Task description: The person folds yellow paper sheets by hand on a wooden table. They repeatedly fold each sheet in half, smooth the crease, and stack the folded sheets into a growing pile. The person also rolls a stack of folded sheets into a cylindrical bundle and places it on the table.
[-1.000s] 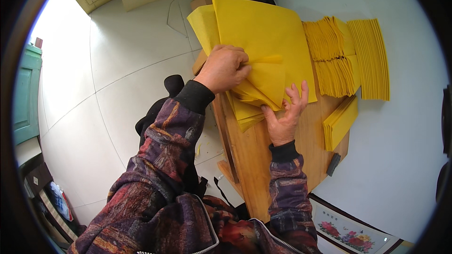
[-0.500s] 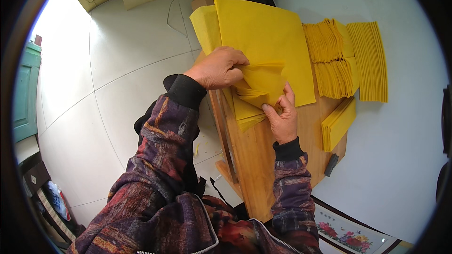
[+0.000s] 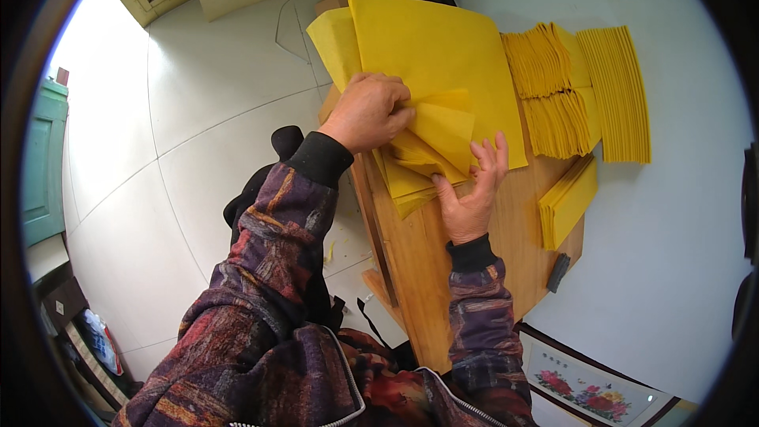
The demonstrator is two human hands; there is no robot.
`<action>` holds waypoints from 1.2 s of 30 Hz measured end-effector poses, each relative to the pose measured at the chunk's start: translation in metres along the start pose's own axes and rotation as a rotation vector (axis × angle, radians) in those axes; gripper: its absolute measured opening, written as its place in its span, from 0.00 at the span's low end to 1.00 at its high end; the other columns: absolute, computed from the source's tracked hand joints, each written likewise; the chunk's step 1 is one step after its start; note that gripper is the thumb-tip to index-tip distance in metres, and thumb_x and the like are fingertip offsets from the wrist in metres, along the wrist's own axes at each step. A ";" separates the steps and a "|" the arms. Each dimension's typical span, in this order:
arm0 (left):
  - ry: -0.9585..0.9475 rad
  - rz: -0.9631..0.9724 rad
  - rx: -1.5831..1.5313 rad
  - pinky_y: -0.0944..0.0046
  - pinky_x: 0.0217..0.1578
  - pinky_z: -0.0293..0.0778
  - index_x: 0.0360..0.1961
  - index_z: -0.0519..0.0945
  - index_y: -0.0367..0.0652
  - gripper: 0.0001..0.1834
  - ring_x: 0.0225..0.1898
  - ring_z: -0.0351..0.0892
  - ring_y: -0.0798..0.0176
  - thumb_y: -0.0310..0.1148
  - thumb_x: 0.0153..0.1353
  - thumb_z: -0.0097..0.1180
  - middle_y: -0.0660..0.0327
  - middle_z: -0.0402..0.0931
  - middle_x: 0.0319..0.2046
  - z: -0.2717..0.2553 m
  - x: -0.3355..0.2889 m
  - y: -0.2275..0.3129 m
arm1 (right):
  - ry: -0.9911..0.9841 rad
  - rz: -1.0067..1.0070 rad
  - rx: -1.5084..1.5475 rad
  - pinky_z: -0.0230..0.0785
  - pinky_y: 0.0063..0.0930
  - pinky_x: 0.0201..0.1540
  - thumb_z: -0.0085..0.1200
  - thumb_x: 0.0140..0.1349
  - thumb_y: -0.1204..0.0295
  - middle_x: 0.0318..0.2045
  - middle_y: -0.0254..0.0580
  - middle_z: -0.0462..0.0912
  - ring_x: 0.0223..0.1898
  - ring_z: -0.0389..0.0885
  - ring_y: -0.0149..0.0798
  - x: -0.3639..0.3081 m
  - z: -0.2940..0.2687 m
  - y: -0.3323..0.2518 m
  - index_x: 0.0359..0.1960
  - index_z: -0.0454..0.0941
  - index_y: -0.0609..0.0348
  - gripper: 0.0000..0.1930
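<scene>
A single head-worn fisheye looks steeply down, close over the wooden table (image 3: 466, 269); its rim bends edges, so the outer floor (image 3: 182, 150) seems unclear

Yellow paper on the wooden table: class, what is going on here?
A person is folding a yellow sheet on a wooden table. The left hand presses the folded part on top of a pile of sheets, while the right hand steadies its lower edge. Stacks of folded paper lie to the right.

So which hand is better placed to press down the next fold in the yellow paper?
Probably the right hand: its fingers lie flat along the folded yellow paper sheet, while the left hand grips the fold's gathered end.
</scene>
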State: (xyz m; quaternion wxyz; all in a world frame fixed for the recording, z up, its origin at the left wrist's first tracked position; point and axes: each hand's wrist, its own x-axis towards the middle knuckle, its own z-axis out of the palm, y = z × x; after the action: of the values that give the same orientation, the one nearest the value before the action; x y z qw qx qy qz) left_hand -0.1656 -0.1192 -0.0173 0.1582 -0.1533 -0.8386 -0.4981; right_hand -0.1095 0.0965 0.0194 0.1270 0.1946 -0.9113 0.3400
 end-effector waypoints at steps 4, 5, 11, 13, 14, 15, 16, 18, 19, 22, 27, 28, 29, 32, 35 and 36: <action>-0.051 -0.079 0.052 0.53 0.41 0.67 0.20 0.74 0.38 0.11 0.33 0.74 0.47 0.34 0.52 0.56 0.53 0.75 0.24 0.000 0.001 0.000 | 0.056 -0.078 -0.031 0.58 0.44 0.64 0.65 0.48 0.79 0.68 0.55 0.53 0.65 0.59 0.56 -0.001 0.003 0.001 0.50 0.71 0.54 0.26; -0.045 -0.070 0.058 0.53 0.40 0.67 0.19 0.74 0.38 0.11 0.33 0.74 0.47 0.34 0.52 0.56 0.53 0.75 0.24 0.000 0.001 0.000 | 0.064 -0.105 -0.032 0.57 0.44 0.64 0.65 0.48 0.78 0.68 0.54 0.54 0.65 0.59 0.56 -0.001 0.002 0.002 0.47 0.74 0.55 0.23; -0.044 -0.023 -0.020 0.52 0.39 0.68 0.20 0.75 0.36 0.11 0.34 0.74 0.47 0.33 0.52 0.56 0.53 0.74 0.23 -0.003 0.000 -0.002 | -0.200 -0.078 -0.003 0.53 0.35 0.65 0.60 0.52 0.82 0.68 0.51 0.58 0.66 0.60 0.48 0.006 -0.001 0.011 0.29 0.76 0.60 0.06; -0.075 -0.017 -0.061 0.52 0.38 0.68 0.23 0.75 0.34 0.09 0.34 0.74 0.46 0.31 0.52 0.56 0.51 0.74 0.24 -0.006 -0.001 -0.004 | -0.218 0.043 0.177 0.57 0.34 0.63 0.61 0.50 0.82 0.67 0.50 0.60 0.65 0.62 0.49 0.009 0.001 0.013 0.28 0.75 0.60 0.07; -0.099 -0.020 -0.087 0.53 0.37 0.69 0.25 0.75 0.33 0.08 0.34 0.74 0.45 0.29 0.52 0.56 0.49 0.74 0.25 -0.008 -0.001 -0.006 | -0.228 0.109 0.265 0.59 0.34 0.61 0.62 0.49 0.81 0.66 0.50 0.61 0.64 0.63 0.50 0.010 0.001 0.014 0.27 0.75 0.59 0.07; -0.117 -0.012 -0.113 0.53 0.35 0.69 0.27 0.75 0.31 0.08 0.34 0.74 0.45 0.28 0.52 0.56 0.48 0.74 0.26 -0.010 0.000 -0.007 | -0.240 0.147 0.303 0.60 0.32 0.60 0.62 0.50 0.81 0.67 0.49 0.61 0.63 0.64 0.48 0.011 0.001 0.016 0.27 0.74 0.59 0.08; -0.139 -0.024 -0.126 0.54 0.36 0.70 0.28 0.76 0.31 0.07 0.34 0.74 0.45 0.26 0.51 0.55 0.47 0.74 0.27 -0.011 0.000 -0.008 | -0.255 0.195 0.344 0.61 0.31 0.59 0.62 0.50 0.81 0.67 0.49 0.60 0.62 0.65 0.46 0.011 0.000 0.017 0.27 0.73 0.59 0.09; -0.171 -0.025 -0.151 0.54 0.38 0.70 0.30 0.77 0.31 0.07 0.36 0.75 0.45 0.24 0.50 0.52 0.47 0.76 0.29 -0.013 0.000 -0.011 | -0.267 0.221 0.381 0.63 0.28 0.55 0.63 0.51 0.81 0.67 0.48 0.60 0.60 0.66 0.42 0.012 -0.001 0.019 0.28 0.72 0.59 0.10; -0.170 -0.012 -0.160 0.54 0.39 0.71 0.31 0.77 0.31 0.09 0.37 0.74 0.45 0.23 0.49 0.51 0.47 0.76 0.31 -0.014 0.000 -0.012 | -0.265 0.199 0.377 0.64 0.27 0.54 0.63 0.51 0.81 0.67 0.48 0.59 0.59 0.67 0.41 0.012 -0.001 0.020 0.28 0.71 0.59 0.10; -0.199 0.008 -0.175 0.55 0.45 0.70 0.36 0.77 0.31 0.14 0.41 0.74 0.44 0.22 0.45 0.47 0.47 0.77 0.36 -0.017 -0.001 -0.015 | -0.261 0.201 0.384 0.65 0.25 0.50 0.63 0.52 0.80 0.67 0.49 0.59 0.56 0.68 0.38 0.012 0.001 0.024 0.28 0.70 0.59 0.11; -0.270 -0.007 -0.155 0.57 0.55 0.66 0.43 0.77 0.33 0.21 0.51 0.70 0.45 0.22 0.44 0.47 0.49 0.76 0.45 -0.022 -0.006 -0.014 | -0.251 0.221 0.388 0.64 0.24 0.48 0.62 0.52 0.80 0.66 0.48 0.59 0.55 0.68 0.35 0.010 0.001 0.026 0.28 0.70 0.59 0.10; -0.274 -0.005 -0.141 0.57 0.56 0.66 0.44 0.77 0.33 0.21 0.51 0.70 0.45 0.22 0.44 0.48 0.49 0.76 0.46 -0.023 -0.006 -0.013 | -0.256 0.242 0.421 0.63 0.24 0.50 0.62 0.53 0.80 0.66 0.46 0.60 0.56 0.67 0.34 0.010 0.001 0.026 0.29 0.72 0.59 0.08; -0.287 -0.011 -0.126 0.57 0.56 0.66 0.44 0.77 0.32 0.22 0.52 0.70 0.46 0.22 0.44 0.48 0.49 0.76 0.47 -0.023 -0.006 -0.012 | -0.257 0.265 0.453 0.62 0.23 0.51 0.61 0.54 0.79 0.66 0.44 0.60 0.57 0.67 0.33 0.010 0.000 0.025 0.29 0.75 0.60 0.06; -0.298 -0.021 -0.097 0.57 0.57 0.66 0.44 0.77 0.32 0.22 0.53 0.70 0.46 0.22 0.44 0.49 0.49 0.76 0.47 -0.024 -0.004 -0.009 | -0.251 0.276 0.471 0.63 0.25 0.48 0.63 0.50 0.81 0.66 0.50 0.60 0.51 0.68 0.36 0.011 0.001 0.023 0.26 0.66 0.59 0.13; -0.308 -0.030 -0.092 0.57 0.57 0.66 0.44 0.77 0.32 0.21 0.52 0.71 0.46 0.22 0.43 0.50 0.49 0.76 0.46 -0.023 -0.002 -0.009 | -0.225 0.216 0.433 0.63 0.25 0.50 0.63 0.51 0.81 0.66 0.51 0.59 0.52 0.68 0.37 0.011 0.003 0.023 0.26 0.66 0.58 0.13; -0.314 -0.034 -0.093 0.57 0.57 0.66 0.43 0.78 0.31 0.21 0.52 0.71 0.46 0.22 0.43 0.50 0.49 0.77 0.46 -0.023 -0.001 -0.009 | -0.231 0.242 0.436 0.63 0.25 0.51 0.63 0.51 0.80 0.66 0.51 0.59 0.53 0.68 0.37 0.011 0.003 0.023 0.25 0.66 0.58 0.13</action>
State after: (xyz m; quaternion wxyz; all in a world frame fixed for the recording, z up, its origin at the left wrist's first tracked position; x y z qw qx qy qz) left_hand -0.1656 -0.1434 -0.0145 0.0095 -0.2220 -0.8316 -0.5090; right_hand -0.1302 0.1074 0.0079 -0.0641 0.1446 -0.8417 0.5163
